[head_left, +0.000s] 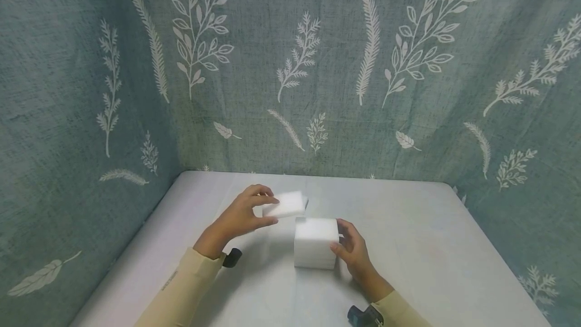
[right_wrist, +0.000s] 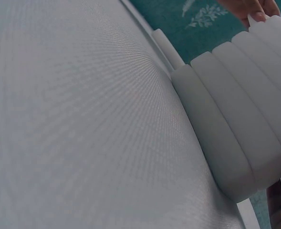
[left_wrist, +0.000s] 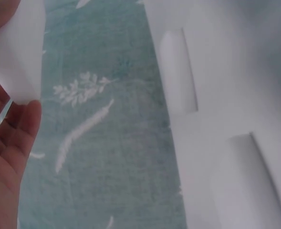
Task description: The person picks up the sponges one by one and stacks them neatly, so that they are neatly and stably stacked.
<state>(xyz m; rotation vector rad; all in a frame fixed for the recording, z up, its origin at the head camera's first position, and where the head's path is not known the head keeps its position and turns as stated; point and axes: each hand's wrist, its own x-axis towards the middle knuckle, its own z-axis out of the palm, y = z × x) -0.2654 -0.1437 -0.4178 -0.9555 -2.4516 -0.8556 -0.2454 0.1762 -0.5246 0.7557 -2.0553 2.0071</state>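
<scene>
Above the table, my left hand (head_left: 245, 211) pinches a flat white sponge (head_left: 286, 205) between thumb and fingertips. The left wrist view shows this held sponge (left_wrist: 23, 52) tilted, fingers at its lower edge. A stack of several white sponges (head_left: 315, 246) stands in front of it. My right hand (head_left: 356, 251) grips the stack's right side, thumb at the front and fingers farther back. Another white sponge (left_wrist: 178, 71) lies flat on the table behind the stack; the held one mostly hides it in the head view. The stacked layers (right_wrist: 231, 114) show rounded edges in the right wrist view.
The white table (head_left: 408, 226) has rounded far corners. Green leaf-patterned cloth (head_left: 336, 69) hangs behind it and along the left and right sides. Dark wrist cameras sit on both wrists.
</scene>
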